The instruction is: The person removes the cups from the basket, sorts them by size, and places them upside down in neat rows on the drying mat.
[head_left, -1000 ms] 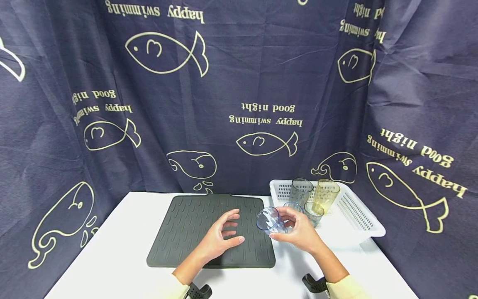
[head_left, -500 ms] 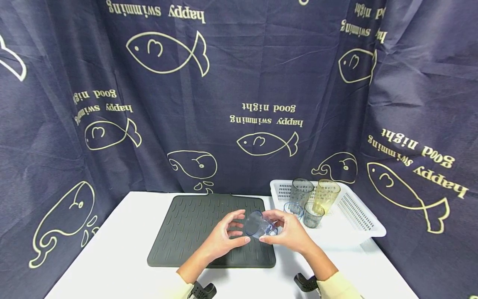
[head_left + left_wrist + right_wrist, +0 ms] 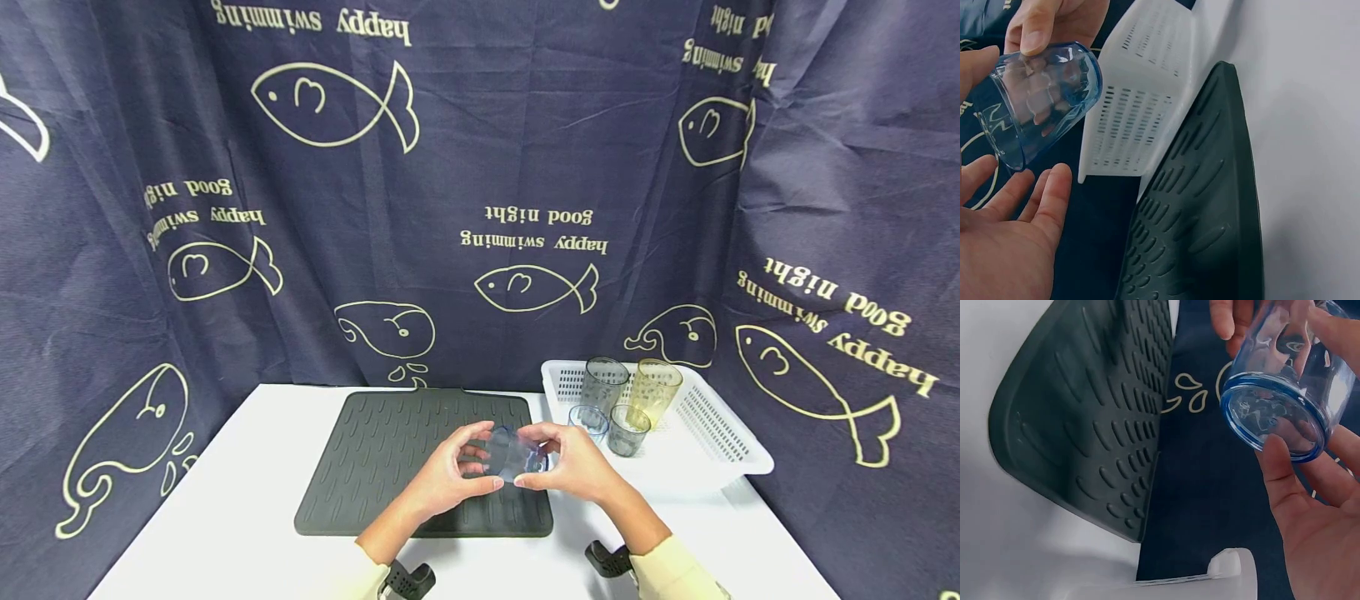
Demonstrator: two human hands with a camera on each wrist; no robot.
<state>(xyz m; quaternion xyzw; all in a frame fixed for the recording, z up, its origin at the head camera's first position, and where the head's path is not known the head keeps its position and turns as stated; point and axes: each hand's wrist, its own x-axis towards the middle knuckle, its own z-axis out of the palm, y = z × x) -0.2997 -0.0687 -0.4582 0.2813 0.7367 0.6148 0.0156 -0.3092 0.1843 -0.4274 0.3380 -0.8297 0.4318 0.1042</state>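
Note:
A clear blue-tinted drinking glass [image 3: 512, 460] is held tilted nearly on its side above the dark ridged mat [image 3: 390, 483]. My right hand [image 3: 576, 468] grips its base end, thumb and fingers on opposite sides, as the right wrist view shows. Around the open end, pointing left, curl the thumb and fingers of my left hand [image 3: 441, 477]; how firmly they press on the glass [image 3: 1054, 94] is hard to see. No liquid shows inside it.
A white perforated basket [image 3: 720, 408] stands at the right. Inside are a tall grey glass [image 3: 604, 387], a tall yellow glass [image 3: 656, 392], a small blue glass [image 3: 588, 422] and a small grey glass [image 3: 628, 435]. A dark fish-patterned curtain [image 3: 450, 192] hangs behind the white table [image 3: 225, 500].
My right hand has carried the glass leftward from near the basket to over the mat, tipping it sideways. Its open end has come between my left thumb and fingers, which moved slightly right.

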